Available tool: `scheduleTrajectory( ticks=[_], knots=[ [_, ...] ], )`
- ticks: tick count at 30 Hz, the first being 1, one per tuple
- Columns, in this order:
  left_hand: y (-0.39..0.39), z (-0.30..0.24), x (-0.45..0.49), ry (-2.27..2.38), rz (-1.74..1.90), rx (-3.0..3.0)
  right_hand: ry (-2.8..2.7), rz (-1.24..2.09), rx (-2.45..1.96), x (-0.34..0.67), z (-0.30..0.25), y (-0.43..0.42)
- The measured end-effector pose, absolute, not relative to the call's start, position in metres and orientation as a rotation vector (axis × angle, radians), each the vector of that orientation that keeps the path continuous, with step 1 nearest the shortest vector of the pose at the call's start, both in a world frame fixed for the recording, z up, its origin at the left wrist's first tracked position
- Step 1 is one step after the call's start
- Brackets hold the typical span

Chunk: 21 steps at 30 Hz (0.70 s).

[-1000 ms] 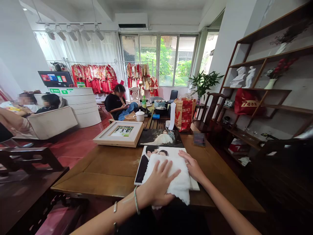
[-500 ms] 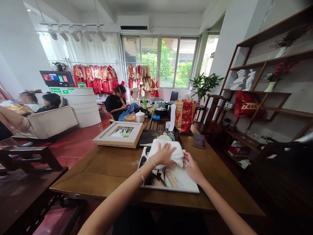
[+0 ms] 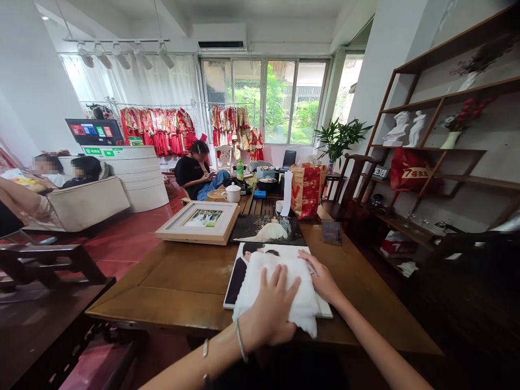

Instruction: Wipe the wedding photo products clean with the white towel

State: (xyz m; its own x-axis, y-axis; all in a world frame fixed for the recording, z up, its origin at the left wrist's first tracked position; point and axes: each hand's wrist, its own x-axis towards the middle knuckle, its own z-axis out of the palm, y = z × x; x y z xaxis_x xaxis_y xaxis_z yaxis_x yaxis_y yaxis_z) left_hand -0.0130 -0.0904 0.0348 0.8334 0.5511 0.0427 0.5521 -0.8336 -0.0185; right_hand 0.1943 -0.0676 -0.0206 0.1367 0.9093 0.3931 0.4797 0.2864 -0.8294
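Red "7号" bag [image 3: 411,172] beyond white cloth [image 3: 252,284]

Left hand [image 3: 271,309] splayed, palm down; right hand [image 3: 322,275] just beside.

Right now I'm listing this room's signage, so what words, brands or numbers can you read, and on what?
"7号衣": red bag on the shelf; next character unclear.
"3": white calendar; the character beside it is unclear.
"7": red-and-white bag, lower shelf.
Partly hidden large lettering: paper bag; not safely readable.
Too small or blurred: monitor, green counter sign, bottle label.
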Motion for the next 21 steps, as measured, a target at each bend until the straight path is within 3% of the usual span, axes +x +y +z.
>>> scheduleTrajectory(
  ticks=[21],
  knots=[
    [-0.030,0.040,0.018,-1.172,-0.056,-2.765,-1.513,0.443,-1.368,0.190,-0.023,-0.069]
  ],
)
